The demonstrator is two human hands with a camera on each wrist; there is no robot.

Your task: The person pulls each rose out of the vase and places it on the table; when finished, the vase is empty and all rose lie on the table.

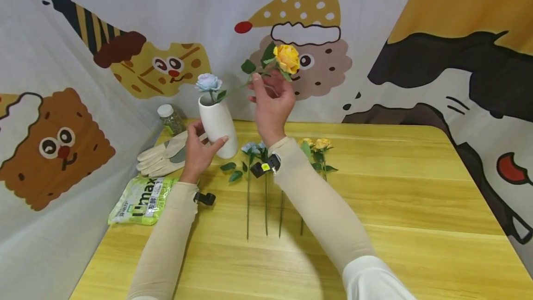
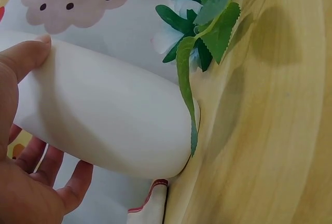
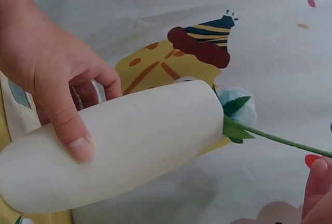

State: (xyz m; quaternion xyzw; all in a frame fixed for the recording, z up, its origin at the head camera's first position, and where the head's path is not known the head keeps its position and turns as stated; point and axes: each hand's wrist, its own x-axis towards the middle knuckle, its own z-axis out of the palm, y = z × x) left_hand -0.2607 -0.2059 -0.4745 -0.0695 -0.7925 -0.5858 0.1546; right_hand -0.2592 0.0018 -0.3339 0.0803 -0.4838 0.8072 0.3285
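A white vase (image 1: 218, 121) stands on the table with a pale blue rose (image 1: 208, 82) in its mouth. My left hand (image 1: 199, 154) grips the vase, thumb on the near side and fingers behind, as the left wrist view also shows. Higher up and to the right, my right hand (image 1: 273, 105) pinches the stem of a yellow rose (image 1: 287, 59) between thumb and fingers. That green stem (image 3: 282, 141) slants down to the vase's rim, where its lower end is hidden by the blue rose's leaves. The yellow bloom tilts away to the right, above the hand.
Blue roses (image 1: 251, 148) and yellow roses (image 1: 323, 144) lie on the table, stems toward me, partly under my right forearm. Left of the vase are a lidded jar (image 1: 171, 121), pale gloves (image 1: 162, 157) and a green bag (image 1: 141, 202). A printed cloth (image 1: 175, 8) hangs behind.
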